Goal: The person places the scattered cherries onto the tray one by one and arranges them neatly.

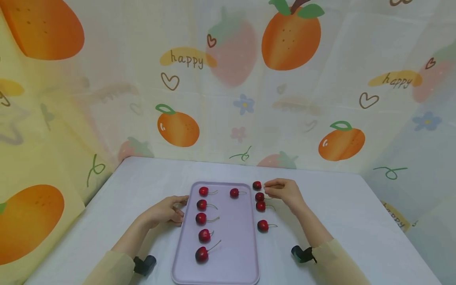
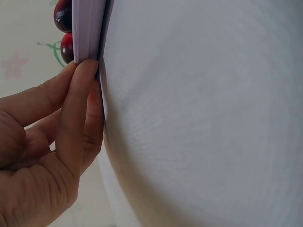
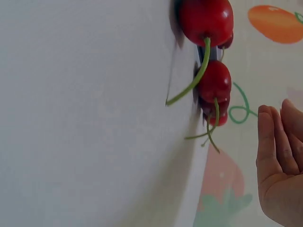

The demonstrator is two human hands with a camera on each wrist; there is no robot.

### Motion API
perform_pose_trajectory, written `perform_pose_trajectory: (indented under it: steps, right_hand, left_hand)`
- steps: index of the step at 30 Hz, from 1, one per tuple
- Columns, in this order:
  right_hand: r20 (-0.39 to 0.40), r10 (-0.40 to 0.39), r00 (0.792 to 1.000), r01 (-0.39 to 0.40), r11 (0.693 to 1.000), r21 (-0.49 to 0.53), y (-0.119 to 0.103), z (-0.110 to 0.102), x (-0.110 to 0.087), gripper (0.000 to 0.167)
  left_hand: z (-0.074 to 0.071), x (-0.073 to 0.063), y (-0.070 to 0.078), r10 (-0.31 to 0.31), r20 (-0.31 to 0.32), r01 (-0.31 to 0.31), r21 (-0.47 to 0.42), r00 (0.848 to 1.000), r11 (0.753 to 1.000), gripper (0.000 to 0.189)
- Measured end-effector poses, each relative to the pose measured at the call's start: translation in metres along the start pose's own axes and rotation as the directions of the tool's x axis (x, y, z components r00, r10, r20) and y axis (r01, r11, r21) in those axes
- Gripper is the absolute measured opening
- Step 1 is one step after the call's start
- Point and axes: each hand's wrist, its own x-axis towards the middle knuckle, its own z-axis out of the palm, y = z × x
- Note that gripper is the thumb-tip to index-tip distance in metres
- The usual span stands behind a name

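Observation:
My left hand (image 1: 166, 209) is at the left edge of a pale purple tray (image 1: 235, 245). In the left wrist view, the bent fingers of this hand (image 2: 52, 146) grip the tray's rim (image 2: 87, 33). Above the table by the tray's far right corner, my right hand (image 1: 285, 190) reaches toward the farthest loose cherry (image 1: 257, 185). Its fingertips overlap that cherry's stem in the head view. In the right wrist view, the right hand's fingers (image 3: 267, 137) are nearly straight, apart from the red cherries (image 3: 215, 80), with nothing held.
Several cherries (image 1: 201, 219) form a column along the tray's left side, stems pointing right. One cherry (image 1: 234, 192) lies at its far right. Right of the tray, more cherries (image 1: 263, 226) lie on the white table (image 1: 320, 253). A fruit-printed curtain (image 1: 228, 118) hangs behind.

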Motion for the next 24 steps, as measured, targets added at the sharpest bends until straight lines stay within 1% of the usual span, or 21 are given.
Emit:
perform_pose_trajectory:
  steps: [10,16,18,20,24]
  right_hand:
    - [0.011,0.005,1.0,-0.005,0.998,0.057,0.012,-0.028,-0.014,0.043]
    - [0.05,0.018,0.999,-0.022,0.997,0.077,0.023,-0.037,-0.024,0.044]
    - [0.078,0.029,0.997,-0.033,0.998,0.061,0.027,-0.038,-0.026,0.043]
    - [0.128,0.03,0.991,-0.035,0.999,0.038,0.029,-0.039,-0.026,0.044]
    - [0.246,0.023,0.969,-0.019,1.0,-0.019,0.033,-0.039,-0.027,0.043]
  left_hand:
    - [0.0,0.001,0.0,-0.004,-0.007,0.004,0.003,1.0,1.0,0.077]
    - [0.001,0.001,0.002,-0.009,-0.005,0.009,0.018,1.0,1.0,0.076]
    - [0.001,0.001,0.002,-0.009,-0.005,0.01,0.019,1.0,1.0,0.076]
    - [0.001,0.001,0.002,-0.008,-0.006,0.008,0.015,1.0,1.0,0.076]
    - [0.001,0.0,0.001,-0.006,-0.008,0.006,0.003,1.0,1.0,0.077]
